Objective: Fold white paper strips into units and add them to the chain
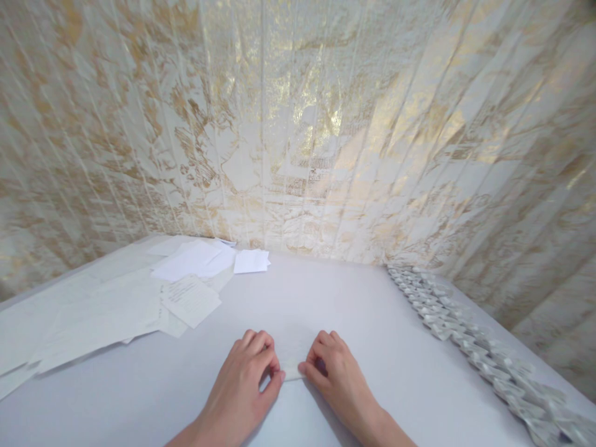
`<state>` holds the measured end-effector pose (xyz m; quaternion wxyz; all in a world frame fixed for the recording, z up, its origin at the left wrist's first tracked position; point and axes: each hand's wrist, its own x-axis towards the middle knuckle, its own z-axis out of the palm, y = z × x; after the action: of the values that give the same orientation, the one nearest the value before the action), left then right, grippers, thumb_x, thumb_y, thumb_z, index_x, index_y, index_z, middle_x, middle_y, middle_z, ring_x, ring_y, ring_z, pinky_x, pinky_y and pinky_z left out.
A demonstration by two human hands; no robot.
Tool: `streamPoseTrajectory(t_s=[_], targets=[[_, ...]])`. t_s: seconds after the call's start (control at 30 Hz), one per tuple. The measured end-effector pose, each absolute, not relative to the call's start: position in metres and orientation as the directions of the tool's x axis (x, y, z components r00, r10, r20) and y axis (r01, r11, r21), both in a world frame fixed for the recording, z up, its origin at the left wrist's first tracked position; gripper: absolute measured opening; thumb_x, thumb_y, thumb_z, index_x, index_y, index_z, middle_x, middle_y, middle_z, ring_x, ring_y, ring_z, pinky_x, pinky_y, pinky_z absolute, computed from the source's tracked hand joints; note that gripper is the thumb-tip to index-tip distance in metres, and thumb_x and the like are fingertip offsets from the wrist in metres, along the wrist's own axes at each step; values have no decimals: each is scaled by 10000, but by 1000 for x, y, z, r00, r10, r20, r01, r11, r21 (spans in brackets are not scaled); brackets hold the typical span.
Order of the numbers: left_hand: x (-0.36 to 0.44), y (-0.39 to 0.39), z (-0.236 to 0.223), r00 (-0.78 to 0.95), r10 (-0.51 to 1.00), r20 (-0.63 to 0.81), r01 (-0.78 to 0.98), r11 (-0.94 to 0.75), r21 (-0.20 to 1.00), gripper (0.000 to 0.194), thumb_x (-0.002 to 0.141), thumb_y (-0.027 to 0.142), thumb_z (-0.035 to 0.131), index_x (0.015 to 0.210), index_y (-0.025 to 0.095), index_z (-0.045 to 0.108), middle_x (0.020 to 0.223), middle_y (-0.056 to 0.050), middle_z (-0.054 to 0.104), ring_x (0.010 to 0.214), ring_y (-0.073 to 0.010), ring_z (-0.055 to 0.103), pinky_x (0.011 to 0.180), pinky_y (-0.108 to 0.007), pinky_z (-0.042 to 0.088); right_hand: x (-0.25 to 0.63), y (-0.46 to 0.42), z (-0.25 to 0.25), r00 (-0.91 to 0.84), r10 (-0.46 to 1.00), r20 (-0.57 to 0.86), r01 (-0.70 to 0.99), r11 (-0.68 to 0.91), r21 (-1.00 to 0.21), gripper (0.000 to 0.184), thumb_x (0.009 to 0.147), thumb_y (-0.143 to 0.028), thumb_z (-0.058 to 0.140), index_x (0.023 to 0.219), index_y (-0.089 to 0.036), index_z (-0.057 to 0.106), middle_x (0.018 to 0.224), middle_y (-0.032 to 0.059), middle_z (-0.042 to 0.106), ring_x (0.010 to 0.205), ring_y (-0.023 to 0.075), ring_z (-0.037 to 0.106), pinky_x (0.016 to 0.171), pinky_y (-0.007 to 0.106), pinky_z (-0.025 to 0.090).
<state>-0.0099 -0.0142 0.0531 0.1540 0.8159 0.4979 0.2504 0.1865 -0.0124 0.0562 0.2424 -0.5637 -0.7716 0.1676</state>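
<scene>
A small piece of white paper (292, 371) lies on the table between my two hands, with a straight near edge that looks folded. My left hand (249, 372) pinches its left end between thumb and forefinger. At the other end, my right hand (336, 372) holds it in the same way, thumb against forefinger. The remaining fingers of both hands are curled in. Much of the paper is covered by the hands, and its far side blends into the white tabletop.
Large white sheets (93, 316) and a printed sheet (192, 300) overlap on the left. Behind them lie smaller papers (195, 257) and a folded slip (251, 261). Rows of folded paper pieces (465, 341) run along the table's (335, 292) right side. A patterned curtain (298, 124) hangs behind.
</scene>
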Motion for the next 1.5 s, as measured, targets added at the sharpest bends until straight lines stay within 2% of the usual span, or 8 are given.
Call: streamPoseTrajectory(t_s=[0.37, 0.77, 0.93, 1.03, 1.13, 1.23, 1.4, 1.5], targets=[[-10, -14, 50, 379, 883, 276, 739, -468, 485, 137, 822, 118, 553, 733, 219, 530, 917, -14, 583, 905, -231, 527, 769, -381, 419, 180, -12, 57, -275, 949, 156, 882, 314, -353, 187, 840, -121, 721, 706, -184, 606, 830, 19, 635, 827, 213, 571, 762, 332, 412], [-9, -15, 51, 366, 895, 253, 737, -445, 509, 143, 870, 141, 529, 749, 216, 530, 927, -20, 572, 909, -232, 515, 792, -390, 405, 179, -14, 55, -307, 923, 232, 829, 379, -411, 170, 834, -24, 635, 817, -181, 573, 869, 23, 614, 845, 217, 529, 790, 352, 402], [-6, -13, 51, 358, 902, 241, 753, -431, 498, 152, 853, 123, 526, 731, 215, 532, 926, -25, 578, 916, -236, 514, 793, -390, 404, 177, -13, 51, -423, 863, 275, 743, 504, -440, 273, 850, 67, 562, 912, -194, 613, 936, 19, 627, 884, 194, 527, 799, 310, 404], [-6, -12, 52, 357, 909, 213, 766, -416, 491, 161, 862, 127, 518, 727, 214, 537, 918, -27, 577, 925, -238, 517, 800, -387, 401, 178, -11, 44, -519, 786, 336, 699, 617, -361, 274, 873, 46, 587, 921, -218, 645, 911, 4, 641, 872, 190, 525, 777, 300, 385], [-5, -12, 53, 356, 914, 196, 773, -406, 487, 158, 857, 124, 520, 728, 213, 542, 926, -30, 576, 938, -241, 515, 808, -387, 394, 182, -9, 40, -574, 696, 431, 648, 708, -281, 182, 901, -41, 646, 868, -219, 661, 859, -5, 659, 838, 182, 530, 750, 299, 360], [-5, -13, 54, 343, 920, 191, 781, -393, 485, 142, 845, 113, 520, 747, 215, 530, 910, -27, 570, 918, -240, 510, 795, -383, 385, 188, -8, 43, -632, 603, 487, 591, 781, -202, 128, 959, -136, 620, 876, -221, 667, 845, -9, 671, 830, 175, 535, 745, 303, 346], [-6, -14, 56, 347, 918, 193, 769, -396, 502, 132, 839, 95, 521, 813, 224, 527, 932, -17, 573, 922, -234, 501, 801, -375, 374, 192, -13, 55, -725, 559, 402, 564, 817, -120, 67, 987, -196, 591, 987, -216, 655, 870, -1, 665, 895, 183, 548, 811, 317, 359], [-6, -14, 56, 360, 910, 204, 749, -413, 518, 144, 846, 83, 517, 832, 224, 543, 948, -16, 575, 947, -235, 501, 818, -377, 370, 191, -16, 58, -753, 552, 358, 570, 819, -66, 111, 978, -210, 608, 1085, -223, 636, 896, 8, 658, 930, 196, 550, 844, 332, 370]])
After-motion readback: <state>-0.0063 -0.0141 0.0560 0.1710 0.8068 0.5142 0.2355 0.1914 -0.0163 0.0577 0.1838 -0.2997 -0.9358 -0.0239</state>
